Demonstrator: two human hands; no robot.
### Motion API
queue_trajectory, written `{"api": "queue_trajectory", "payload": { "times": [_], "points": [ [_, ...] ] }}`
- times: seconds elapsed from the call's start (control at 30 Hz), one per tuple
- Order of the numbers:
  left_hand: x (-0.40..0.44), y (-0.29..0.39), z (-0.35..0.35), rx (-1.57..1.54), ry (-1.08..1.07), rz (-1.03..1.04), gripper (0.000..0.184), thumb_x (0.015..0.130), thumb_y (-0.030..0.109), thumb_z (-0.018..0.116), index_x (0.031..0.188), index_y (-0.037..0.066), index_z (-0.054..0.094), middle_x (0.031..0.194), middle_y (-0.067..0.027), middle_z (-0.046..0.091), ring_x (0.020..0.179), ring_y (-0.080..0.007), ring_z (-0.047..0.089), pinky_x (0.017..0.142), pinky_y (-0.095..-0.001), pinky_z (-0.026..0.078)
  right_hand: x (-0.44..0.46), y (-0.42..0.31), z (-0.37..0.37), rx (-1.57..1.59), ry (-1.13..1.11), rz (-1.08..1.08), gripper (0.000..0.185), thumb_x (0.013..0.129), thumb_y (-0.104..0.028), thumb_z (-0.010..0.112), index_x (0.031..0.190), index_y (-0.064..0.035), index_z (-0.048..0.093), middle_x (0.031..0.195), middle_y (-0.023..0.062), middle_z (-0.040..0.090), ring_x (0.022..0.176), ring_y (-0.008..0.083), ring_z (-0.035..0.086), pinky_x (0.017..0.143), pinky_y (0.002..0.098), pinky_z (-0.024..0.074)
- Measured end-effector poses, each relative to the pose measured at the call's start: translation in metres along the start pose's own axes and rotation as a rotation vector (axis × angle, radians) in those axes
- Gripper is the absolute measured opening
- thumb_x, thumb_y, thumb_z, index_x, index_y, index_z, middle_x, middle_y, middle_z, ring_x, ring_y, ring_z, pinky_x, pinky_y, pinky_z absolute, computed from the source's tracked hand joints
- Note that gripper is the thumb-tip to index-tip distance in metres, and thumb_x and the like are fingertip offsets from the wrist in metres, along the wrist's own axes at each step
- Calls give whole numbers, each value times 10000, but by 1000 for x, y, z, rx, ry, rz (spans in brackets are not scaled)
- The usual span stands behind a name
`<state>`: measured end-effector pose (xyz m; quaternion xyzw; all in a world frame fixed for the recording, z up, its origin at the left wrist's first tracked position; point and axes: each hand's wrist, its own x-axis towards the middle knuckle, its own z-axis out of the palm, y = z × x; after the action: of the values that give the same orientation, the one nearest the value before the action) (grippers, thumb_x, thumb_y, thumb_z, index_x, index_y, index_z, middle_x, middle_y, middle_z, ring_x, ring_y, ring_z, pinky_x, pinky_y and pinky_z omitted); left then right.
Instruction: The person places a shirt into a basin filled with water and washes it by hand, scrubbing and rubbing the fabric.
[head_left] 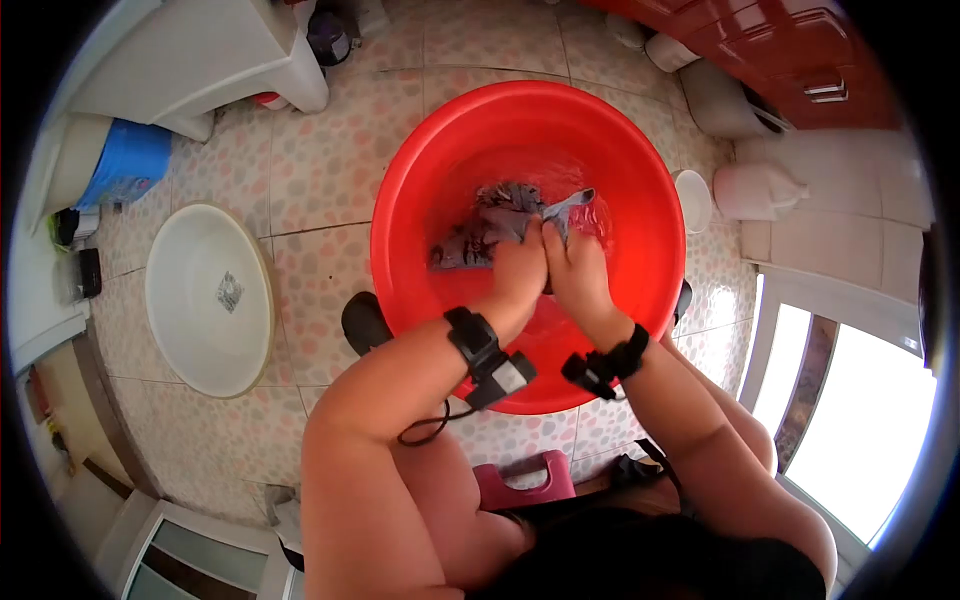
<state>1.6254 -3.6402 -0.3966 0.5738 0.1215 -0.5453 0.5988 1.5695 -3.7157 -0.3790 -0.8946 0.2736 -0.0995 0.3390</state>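
Observation:
A large red basin [420,150] stands on the floor in front of me with water in it. Inside lies a wet grey garment with dark printing [465,243], bunched up and partly under water. My left hand [520,265] is closed on the cloth near the middle of the basin. Right beside it, my right hand [580,270] grips another part of the same garment, and a light grey-blue fold sticks up past its fingers. The two hands nearly touch. Some fingertips are hidden in the fabric. Each wrist wears a black strap with a small device.
A white basin [210,300] sits on the tiled floor to the left. Beyond it stands a blue bucket [125,165]. Right of the red basin are a small white bowl [692,200] and a pinkish jug [755,192]. A pink stool [545,480] is below me.

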Motion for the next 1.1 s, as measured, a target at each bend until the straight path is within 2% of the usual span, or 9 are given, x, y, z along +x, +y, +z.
{"api": "queue_trajectory", "payload": {
  "times": [0.07, 0.13, 0.27, 0.4, 0.53, 0.63, 0.77, 0.87, 1.1],
  "points": [
    [-6, -15, 20, 12, 220, 311, 469, 869, 401, 468, 797, -49, 578, 721, -108, 568, 654, -156, 526, 569, -318, 399, 19, 11, -4, -45, -48, 147, 344, 843, -259, 466, 716, 49, 550, 679, 286, 523, 687, 432, 534, 587, 480, 412],
    [-4, 1, 11, 77, 165, 145, 456, 869, 397, 470, 801, -40, 582, 729, -104, 574, 660, -163, 534, 577, -323, 403, 15, 6, -5, -22, -30, 258, 337, 840, -255, 469, 715, 48, 549, 702, 278, 532, 680, 436, 530, 599, 493, 408],
    [3, -2, -3, -132, 12, 82, 471, 851, 386, 491, 891, -75, 581, 828, -115, 587, 757, -177, 529, 636, -333, 411, -3, -2, -2, -8, -67, -55, 355, 843, -255, 463, 703, 60, 550, 684, 274, 532, 686, 433, 536, 606, 486, 416],
    [11, -16, 18, -36, 253, 303, 489, 868, 372, 457, 742, -86, 574, 668, -150, 578, 611, -232, 562, 590, -346, 412, 19, 10, -10, -9, -92, 238, 266, 851, -201, 465, 777, 46, 530, 700, 289, 498, 719, 438, 524, 588, 431, 410],
    [3, -9, 0, -230, 5, 156, 530, 842, 407, 480, 787, -111, 571, 684, -183, 577, 683, -257, 566, 642, -358, 412, -3, 7, 2, 29, -28, -202, 320, 850, -226, 436, 735, 46, 560, 672, 280, 525, 665, 428, 527, 568, 470, 402],
    [-9, -8, 18, -4, 159, 190, 435, 861, 373, 476, 776, -44, 563, 746, -94, 583, 674, -154, 535, 604, -311, 394, 19, 19, 0, 34, -20, 168, 318, 847, -206, 444, 701, 58, 544, 656, 276, 521, 675, 438, 520, 580, 472, 401],
    [0, -2, -4, -72, 44, 14, 474, 846, 385, 487, 825, -81, 576, 776, -126, 590, 725, -175, 547, 612, -313, 400, -13, 0, -4, 55, -113, 34, 379, 853, -275, 440, 698, 56, 539, 670, 281, 516, 685, 437, 521, 594, 475, 402],
    [-2, -23, 28, 48, 292, 308, 474, 856, 387, 474, 716, -55, 573, 670, -120, 578, 615, -187, 548, 548, -336, 396, 16, 32, -4, 56, -55, 167, 348, 844, -255, 468, 702, 56, 537, 670, 284, 510, 678, 433, 522, 593, 479, 396],
    [1, -17, 19, 72, 159, 154, 500, 859, 396, 476, 823, -94, 571, 768, -136, 593, 699, -187, 540, 619, -336, 413, 9, 26, -1, 35, -70, 160, 303, 844, -243, 460, 753, 32, 550, 681, 278, 521, 679, 429, 525, 581, 483, 401]
  ]
}}
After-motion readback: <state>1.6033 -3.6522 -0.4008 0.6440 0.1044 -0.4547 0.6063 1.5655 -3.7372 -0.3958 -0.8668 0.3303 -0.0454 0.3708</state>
